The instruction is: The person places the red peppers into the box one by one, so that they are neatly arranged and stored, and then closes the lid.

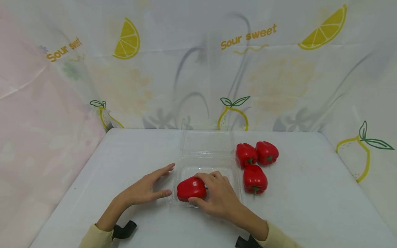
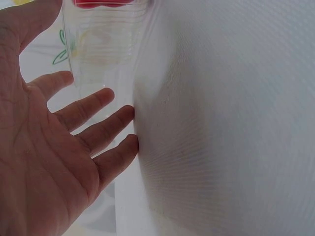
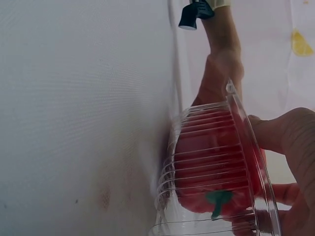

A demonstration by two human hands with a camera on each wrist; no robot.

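Observation:
A clear plastic clamshell box (image 1: 223, 165) lies on the table with its lid folded back. Inside its front left part is a red bell pepper (image 1: 189, 188), lying on its side, its green stem (image 3: 219, 197) visible through the ribbed wall in the right wrist view. My right hand (image 1: 218, 194) grips this pepper, thumb on the near side and fingers over the far side. Beside the box's left edge, my left hand (image 1: 145, 187) holds nothing; its fingers are extended and spread, the thumb tip right at the rim.
Right of the box sit three more red bell peppers, one nearer (image 1: 255, 179) and two behind it, left (image 1: 246, 154) and right (image 1: 267, 152). A cloth printed with lemons (image 1: 232, 117) hangs behind the white table (image 1: 310, 193). Black mounts (image 1: 124, 230) are on both wrists.

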